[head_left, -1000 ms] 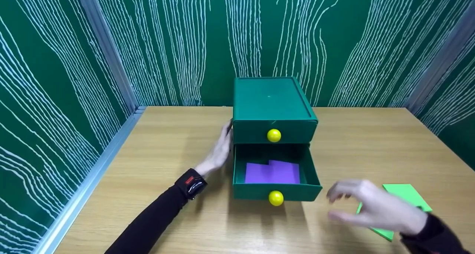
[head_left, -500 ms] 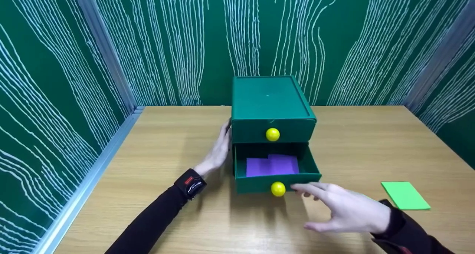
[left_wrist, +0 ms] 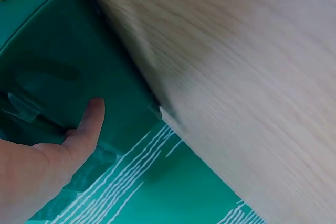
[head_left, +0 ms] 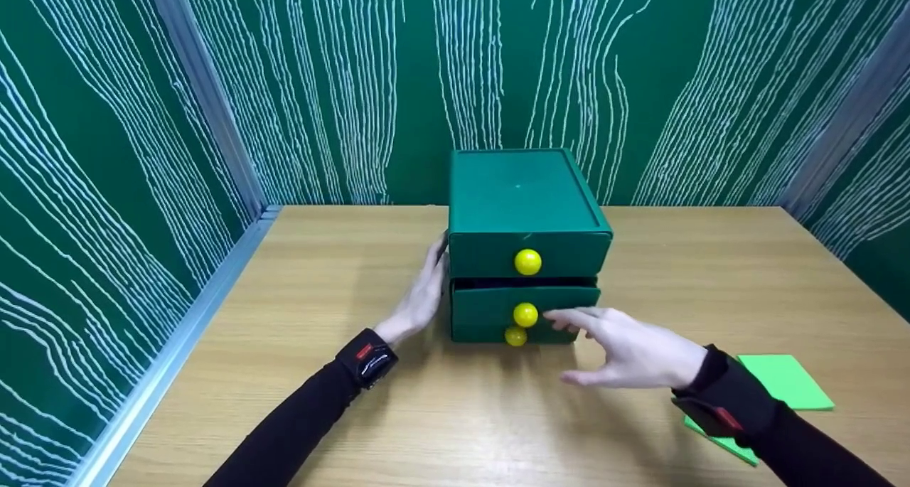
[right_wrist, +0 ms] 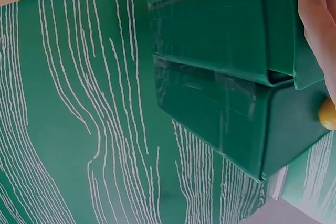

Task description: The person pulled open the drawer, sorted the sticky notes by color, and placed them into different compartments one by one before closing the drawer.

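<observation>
A dark green drawer cabinet (head_left: 522, 188) with yellow knobs stands on the table. Its upper drawer is flush, and the drawer (head_left: 483, 306) below it sticks out slightly, with a narrow dark gap along its top. A third yellow knob (head_left: 515, 336) shows lower down, beneath that drawer's front. My left hand (head_left: 419, 295) rests against the cabinet's left side; in the left wrist view its thumb (left_wrist: 92, 119) lies along the green side wall. At the protruding drawer's front, right of its knob (head_left: 525, 315), my right hand (head_left: 633, 348) has its fingertips extended, thumb held apart below.
Two bright green square pieces lie on the table (head_left: 320, 274) at the right: one green square (head_left: 796, 384) beyond my right cuff, another green square (head_left: 721, 441) partly hidden under the sleeve. Green panels with white wavy lines (head_left: 466, 60) surround the table at back and sides.
The lower drawer has slid in almost fully, hiding the purple squares inside it. My right hand has moved left and forward with the drawer front. My left hand stays in place.
</observation>
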